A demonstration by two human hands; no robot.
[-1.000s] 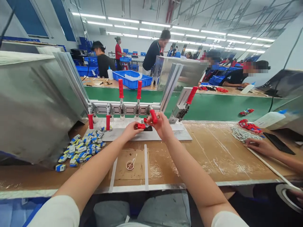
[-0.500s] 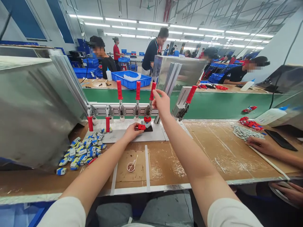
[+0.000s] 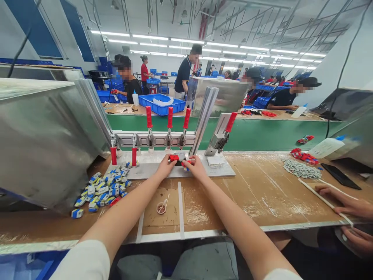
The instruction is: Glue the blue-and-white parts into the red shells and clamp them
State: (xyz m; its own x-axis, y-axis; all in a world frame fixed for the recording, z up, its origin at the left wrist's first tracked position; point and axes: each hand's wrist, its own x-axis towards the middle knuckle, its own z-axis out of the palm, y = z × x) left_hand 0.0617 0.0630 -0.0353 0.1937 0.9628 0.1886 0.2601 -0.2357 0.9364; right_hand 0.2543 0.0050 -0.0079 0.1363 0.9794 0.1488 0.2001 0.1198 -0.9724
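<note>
My left hand [image 3: 165, 168] is closed on a small red plastic part [image 3: 174, 157] at the front of the clamp fixture. Close beside it, my right hand [image 3: 196, 167] pinches a small block with red, blue and yellow on it [image 3: 185, 165], partly hidden by the fingers. Between the hands lies a dark pad [image 3: 179, 163] on the pale base plate [image 3: 142, 170]. Just behind stands a row of red-handled toggle clamps; the nearest upright handle [image 3: 187, 118] has no hand on it. Two handles at the row's left end, one of them here [image 3: 134, 156], point down.
A pile of blue, yellow and white blocks [image 3: 101, 189] lies left, beside a metal housing [image 3: 49, 147]. A small cup with a stick [image 3: 161, 208] sits in front. To the right are grey pieces [image 3: 301, 168], a bottle [image 3: 326, 148] and another person's hand [image 3: 340, 198].
My right hand has left the upright clamp handle and come down to the fixture, closing on the small coloured block. My left hand stays by the red part. The view has tilted slightly upward.
</note>
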